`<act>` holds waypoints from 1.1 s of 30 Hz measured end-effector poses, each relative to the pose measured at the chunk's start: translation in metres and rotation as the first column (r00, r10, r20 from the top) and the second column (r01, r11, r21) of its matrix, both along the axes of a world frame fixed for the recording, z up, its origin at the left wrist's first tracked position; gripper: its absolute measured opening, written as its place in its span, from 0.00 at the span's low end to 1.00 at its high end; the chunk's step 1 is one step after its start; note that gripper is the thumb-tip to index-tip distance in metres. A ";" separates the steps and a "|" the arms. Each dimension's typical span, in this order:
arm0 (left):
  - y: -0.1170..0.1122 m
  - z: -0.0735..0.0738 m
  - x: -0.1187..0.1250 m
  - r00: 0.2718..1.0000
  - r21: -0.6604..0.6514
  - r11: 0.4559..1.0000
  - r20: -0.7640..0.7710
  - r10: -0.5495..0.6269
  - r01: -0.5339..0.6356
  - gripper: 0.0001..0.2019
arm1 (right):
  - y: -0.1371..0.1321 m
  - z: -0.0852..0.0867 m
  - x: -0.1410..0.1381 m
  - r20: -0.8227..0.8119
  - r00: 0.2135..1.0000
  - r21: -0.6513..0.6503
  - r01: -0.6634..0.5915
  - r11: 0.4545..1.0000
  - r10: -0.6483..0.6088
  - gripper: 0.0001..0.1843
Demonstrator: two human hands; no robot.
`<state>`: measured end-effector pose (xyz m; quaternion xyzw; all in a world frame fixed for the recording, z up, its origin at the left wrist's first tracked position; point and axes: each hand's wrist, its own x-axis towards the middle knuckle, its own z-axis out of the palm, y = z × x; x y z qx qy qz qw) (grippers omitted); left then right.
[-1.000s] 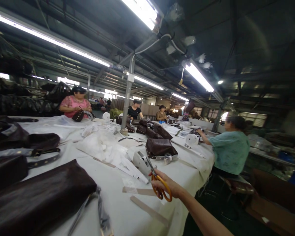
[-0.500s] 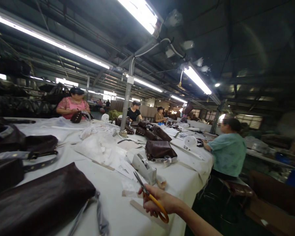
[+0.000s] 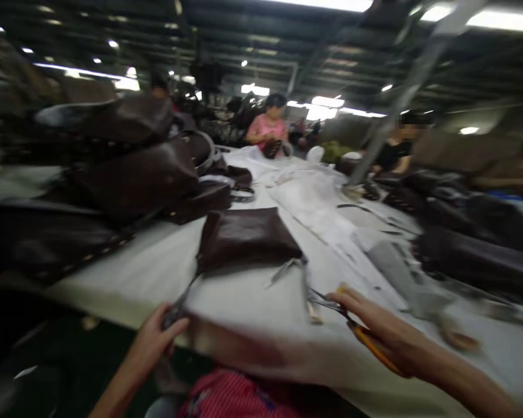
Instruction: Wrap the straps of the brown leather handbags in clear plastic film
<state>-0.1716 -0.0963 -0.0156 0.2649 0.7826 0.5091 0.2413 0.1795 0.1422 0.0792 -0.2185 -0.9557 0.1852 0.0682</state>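
Observation:
A dark brown leather bag (image 3: 248, 239) lies on the white-covered table (image 3: 239, 296) in front of me. At its left corner, my left hand (image 3: 159, 334) is closed around a dark strap (image 3: 183, 299) that runs to the bag. My right hand (image 3: 377, 322) grips scissors (image 3: 372, 347) with orange handles, to the right of the bag. Their blades point left, close to a strap end (image 3: 312, 310) hanging from the bag's right corner. Blur hides whether the blades touch it.
Brown bags with studs (image 3: 135, 168) are piled on the left. More dark bags (image 3: 475, 249) lie at the right, near a grey tape dispenser (image 3: 396, 273). White wrapping sheets (image 3: 318, 197) spread beyond. A slanting post (image 3: 401, 110) rises from the table; a person in pink (image 3: 265, 128) works across it.
My view has swung left and down. My left hand has come into view, holding the strap. The scissors in my right hand now point left beside the bag.

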 end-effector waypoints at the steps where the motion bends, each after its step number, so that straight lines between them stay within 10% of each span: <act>1: -0.012 -0.003 -0.005 0.999 -0.035 0.999 0.036 -0.002 0.003 0.13 | 0.003 -0.005 -0.017 0.001 0.995 0.029 -0.100 0.995 0.100 0.30; 6: -0.027 -0.007 -0.008 0.981 0.018 0.995 0.167 -0.099 0.097 0.15 | -0.016 -0.010 -0.108 0.097 0.891 0.196 -0.454 0.869 0.443 0.29; 13: -0.029 -0.004 0.006 0.986 -0.002 0.990 0.094 -0.137 0.138 0.10 | -0.034 0.009 -0.193 0.310 0.812 0.434 -0.583 0.687 0.494 0.24; 18: -0.023 -0.008 0.016 0.999 -0.023 0.999 -0.030 -0.028 0.027 0.09 | -0.030 0.016 -0.213 0.351 0.791 0.503 -0.610 0.612 0.500 0.24; 23: -0.021 -0.012 0.017 0.844 0.175 0.984 0.525 -0.111 0.020 0.18 | -0.029 0.021 -0.221 0.364 0.754 0.485 -0.655 0.579 0.547 0.25; 27: -0.022 -0.014 0.015 0.699 0.280 0.960 0.690 -0.188 -0.018 0.22 | -0.030 0.022 -0.221 0.378 0.752 0.497 -0.657 0.567 0.540 0.26; 33: -0.018 -0.023 0.029 0.792 0.374 0.925 0.583 -0.183 -0.062 0.16 | -0.028 0.026 -0.219 0.421 0.739 0.510 -0.672 0.536 0.526 0.26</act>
